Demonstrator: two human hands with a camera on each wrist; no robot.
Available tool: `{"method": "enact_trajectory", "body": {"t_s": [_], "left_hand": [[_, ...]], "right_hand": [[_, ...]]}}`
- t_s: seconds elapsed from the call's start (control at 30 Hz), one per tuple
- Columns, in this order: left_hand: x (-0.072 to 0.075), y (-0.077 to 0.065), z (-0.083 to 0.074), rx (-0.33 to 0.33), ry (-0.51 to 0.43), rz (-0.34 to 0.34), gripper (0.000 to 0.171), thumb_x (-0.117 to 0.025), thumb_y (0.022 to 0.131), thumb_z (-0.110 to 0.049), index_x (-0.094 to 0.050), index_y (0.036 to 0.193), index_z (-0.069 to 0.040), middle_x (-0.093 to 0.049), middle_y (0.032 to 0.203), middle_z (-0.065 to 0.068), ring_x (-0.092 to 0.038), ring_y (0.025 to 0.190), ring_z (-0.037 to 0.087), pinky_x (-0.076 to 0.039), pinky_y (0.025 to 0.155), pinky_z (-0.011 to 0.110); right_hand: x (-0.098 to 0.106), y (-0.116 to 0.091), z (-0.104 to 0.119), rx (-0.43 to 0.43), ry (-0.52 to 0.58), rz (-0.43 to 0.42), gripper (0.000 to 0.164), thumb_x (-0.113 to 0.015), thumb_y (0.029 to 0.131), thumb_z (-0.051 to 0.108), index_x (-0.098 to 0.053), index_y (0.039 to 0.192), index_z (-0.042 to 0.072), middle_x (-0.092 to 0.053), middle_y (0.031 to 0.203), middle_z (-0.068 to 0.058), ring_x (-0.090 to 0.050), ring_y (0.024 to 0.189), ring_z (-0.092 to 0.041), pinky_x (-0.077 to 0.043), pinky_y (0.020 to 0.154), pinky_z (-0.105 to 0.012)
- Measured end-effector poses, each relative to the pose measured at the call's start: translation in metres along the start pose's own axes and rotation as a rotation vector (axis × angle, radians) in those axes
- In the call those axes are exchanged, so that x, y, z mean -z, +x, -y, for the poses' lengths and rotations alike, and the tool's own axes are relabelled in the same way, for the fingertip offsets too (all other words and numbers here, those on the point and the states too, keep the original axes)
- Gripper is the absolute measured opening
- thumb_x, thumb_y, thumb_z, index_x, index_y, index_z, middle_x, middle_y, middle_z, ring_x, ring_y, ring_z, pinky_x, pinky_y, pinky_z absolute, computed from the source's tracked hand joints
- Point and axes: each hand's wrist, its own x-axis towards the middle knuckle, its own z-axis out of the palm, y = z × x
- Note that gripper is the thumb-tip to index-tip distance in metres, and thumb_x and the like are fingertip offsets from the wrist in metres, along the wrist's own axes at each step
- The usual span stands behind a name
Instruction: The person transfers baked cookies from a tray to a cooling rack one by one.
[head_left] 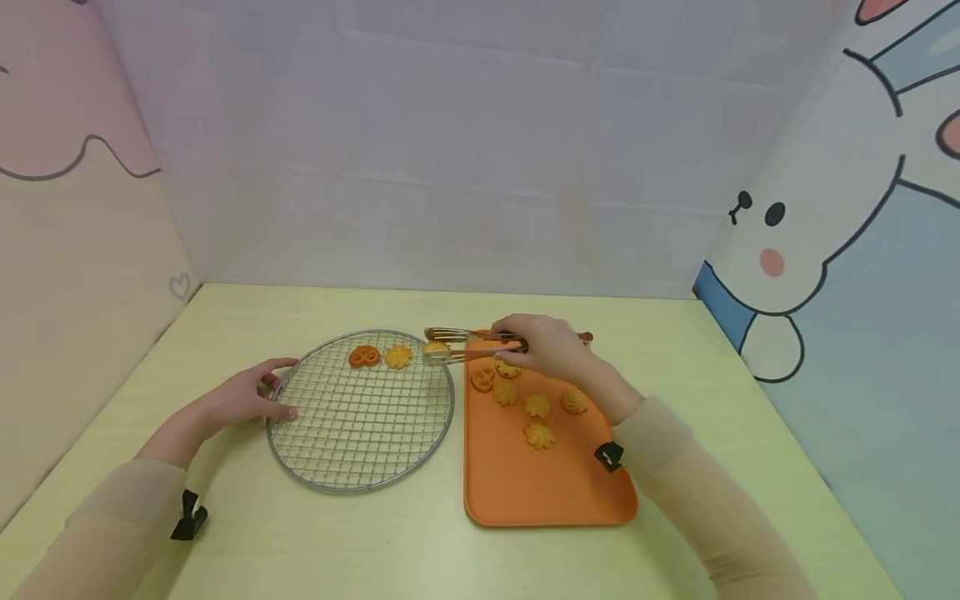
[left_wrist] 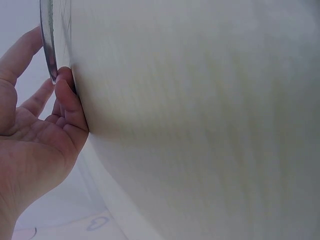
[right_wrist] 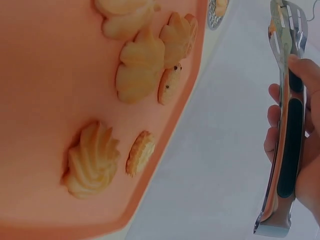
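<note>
My left hand (head_left: 246, 393) grips the left rim of a round wire cooling rack (head_left: 360, 425), thumb over its edge. In the left wrist view, fingers (left_wrist: 70, 102) curl beneath the metal rim. Metal tongs (head_left: 480, 357) with dark grip pads are held in my right hand (head_left: 551, 343), their tips pointing left. Between those tips a pale yellow cookie (head_left: 437, 348) sits over the rack's right edge. Towards the back of the rack lie a brown pretzel-shaped cookie (head_left: 364, 357) and a yellow flower-shaped cookie (head_left: 398, 357).
Right of the rack, an orange tray (head_left: 525, 492) bears several cookies, among them a swirled cookie (right_wrist: 92, 162) and a scallop-edged cookie (right_wrist: 140, 153). Both stand on a pale yellow table (head_left: 360, 550). A white backdrop (head_left: 465, 167) rises behind, with cartoon-printed panels at the sides.
</note>
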Motion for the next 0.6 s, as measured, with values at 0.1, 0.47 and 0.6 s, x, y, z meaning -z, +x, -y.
{"method": "enact_trajectory", "body": {"t_s": [0.1,0.47,0.6], "left_hand": [[0.001,0.001,0.001,-0.001,0.004,0.0,0.094,-0.079,0.076,-0.031,-0.024,0.146,-0.001,-0.041,0.11,0.019,-0.044,0.089,0.024,-0.036,0.073,0.033],[0.001,0.0,-0.002,0.009,-0.002,-0.002,0.095,-0.079,0.076,-0.031,-0.023,0.147,-0.001,-0.04,0.108,0.018,-0.041,0.086,0.023,-0.035,0.069,0.03],[0.0,-0.001,-0.002,0.013,-0.015,0.0,0.096,-0.079,0.076,-0.03,-0.023,0.147,-0.001,-0.039,0.108,0.018,-0.04,0.084,0.022,-0.034,0.066,0.029]], "right_hand": [[-0.006,0.006,0.006,-0.055,-0.006,0.037,0.038,-0.066,0.088,0.035,-0.062,0.121,0.016,-0.066,0.109,0.0,-0.065,0.083,-0.014,-0.05,0.063,-0.03],[-0.021,0.025,0.018,-0.177,-0.024,0.195,0.036,-0.063,0.09,0.037,-0.061,0.123,0.021,-0.064,0.115,0.003,-0.064,0.088,-0.013,-0.047,0.061,-0.029],[-0.025,0.027,0.018,-0.159,-0.03,0.211,0.035,-0.062,0.091,0.037,-0.062,0.122,0.021,-0.065,0.113,0.003,-0.063,0.085,-0.012,-0.046,0.059,-0.028]]}}
